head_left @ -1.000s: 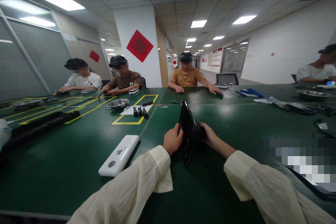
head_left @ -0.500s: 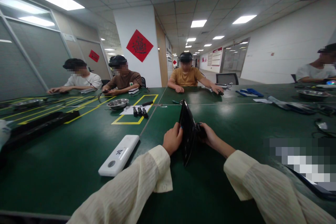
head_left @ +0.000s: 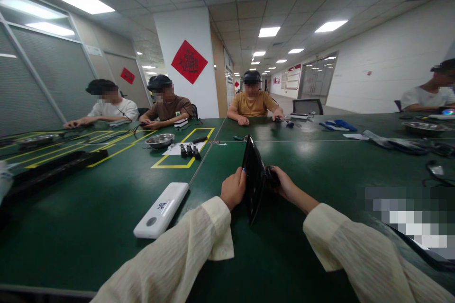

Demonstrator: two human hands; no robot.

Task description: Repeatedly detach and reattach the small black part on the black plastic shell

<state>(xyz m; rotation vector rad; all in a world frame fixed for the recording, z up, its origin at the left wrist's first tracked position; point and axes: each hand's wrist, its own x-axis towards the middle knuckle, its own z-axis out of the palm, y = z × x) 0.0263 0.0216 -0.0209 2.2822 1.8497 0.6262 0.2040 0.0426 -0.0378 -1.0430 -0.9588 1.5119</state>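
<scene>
A thin, glossy black panel (head_left: 253, 182) stands tilted and nearly edge-on in front of me, over the green table. My left hand (head_left: 233, 187) is closed at its left side, the thumb against the face, with a small blue spot by the thumb tip. On the other side, my right hand (head_left: 282, 181) has its fingers wrapped round a dark part at the panel's back. The shape of that part is mostly hidden by the hand and the panel. Left of my left forearm lies a white power bank (head_left: 161, 210) marked 26.
Beyond the panel are a metal bowl (head_left: 159, 140), several small black pieces (head_left: 190, 151) on white paper, and yellow tape outlines. A long black tray (head_left: 57, 170) lies at left. Blue cloth items (head_left: 337, 125) lie at right. Across the table sits a co-worker (head_left: 253, 102); others sit left and right.
The co-worker opposite has drawn an outstretched hand inward along the table, leaving a small dark object beside it. My hands and the panel have hardly moved.
</scene>
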